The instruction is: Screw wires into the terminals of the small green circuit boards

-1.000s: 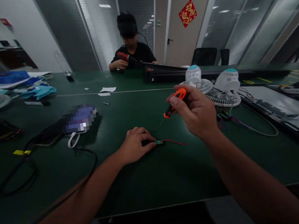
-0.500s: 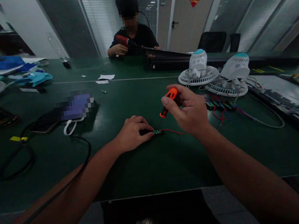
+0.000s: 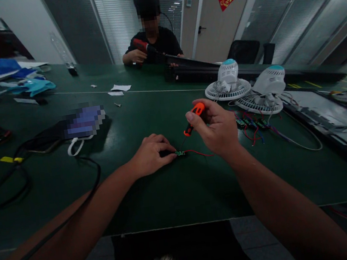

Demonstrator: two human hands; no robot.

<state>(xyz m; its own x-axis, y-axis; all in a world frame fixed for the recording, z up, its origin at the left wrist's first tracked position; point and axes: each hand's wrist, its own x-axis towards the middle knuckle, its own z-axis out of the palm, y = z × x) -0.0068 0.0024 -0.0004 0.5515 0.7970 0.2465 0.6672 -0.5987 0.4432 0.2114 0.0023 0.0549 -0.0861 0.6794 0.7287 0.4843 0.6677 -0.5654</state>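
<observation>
My left hand (image 3: 151, 154) rests on the green table (image 3: 176, 190), fingers curled, pinching a small green circuit board (image 3: 181, 153) with a red wire (image 3: 200, 153) trailing to the right. My right hand (image 3: 217, 127) is closed round an orange-handled screwdriver (image 3: 193, 119), held slanted. Its thin shaft points down-left and its tip sits on or just above the board.
Two white fan heads (image 3: 227, 83) (image 3: 264, 90) lie face down at right, with loose boards and coloured wires (image 3: 253, 126) beside them. A black cable (image 3: 38, 185) loops at left near a phone. Another person (image 3: 152, 42) sits across the table holding a red tool.
My right hand has come down and to the left with the screwdriver, bringing its tip to the board. My left hand has kept its hold. The view shifted slightly.
</observation>
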